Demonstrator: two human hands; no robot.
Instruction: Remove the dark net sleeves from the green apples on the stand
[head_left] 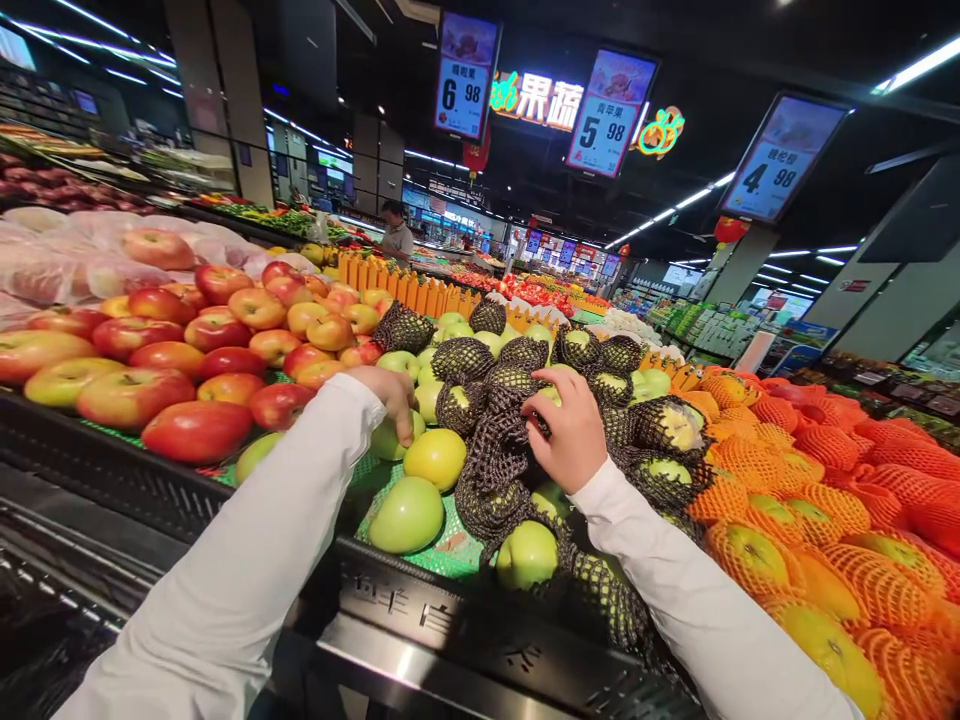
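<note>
White sleeves (300,480) stretch across a store's fruit counter (420,600), the left hand (386,393) curled over a green apple (385,441) near red apples (199,432), the right hand (568,425) arched above black netting (495,435) around more green fruit. Whether either grip is closed cannot be told.

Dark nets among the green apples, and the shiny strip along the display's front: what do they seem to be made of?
Dark nets: probably plastic, perhaps foamed, with a mostly matte look; thick, flexible strands form an open mesh that bunches into folds.
Shiny strip: likely metal, smooth and glossy, judging by its bright highlight.
</note>
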